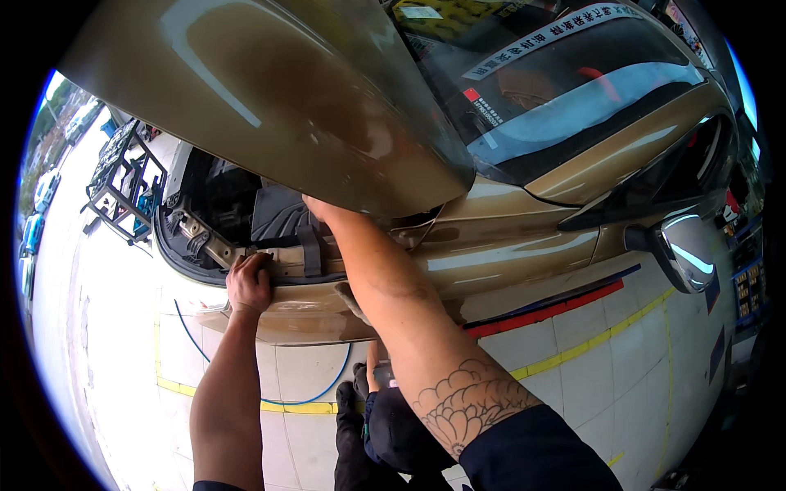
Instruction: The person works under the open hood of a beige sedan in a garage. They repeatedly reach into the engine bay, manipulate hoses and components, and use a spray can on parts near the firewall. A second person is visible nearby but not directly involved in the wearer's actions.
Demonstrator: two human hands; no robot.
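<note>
My left hand (pixel 248 283) curls its fingers over the top edge of the bronze car's front fender (pixel 299 303), beside a small black part. Under the raised hood (pixel 327 114), my right hand (pixel 316 208) reaches into the engine bay, close to a dark ribbed cover (pixel 282 214). The hood's edge and my own forearm hide most of its fingers, so what it touches does not show. A dark strap-like piece (pixel 312 250) lies across the fender's inner rail between my two hands. Near my right forearm, a greyish glove-like shape (pixel 350 301) rests against the fender, partly covered.
A person in dark clothing (pixel 401 430) is low down between my arms, beside the car. A blue hose (pixel 307 401) curves over the tiled floor. At the far left stands a metal rack cart (pixel 127 184). The side mirror (pixel 686 252) juts out at right.
</note>
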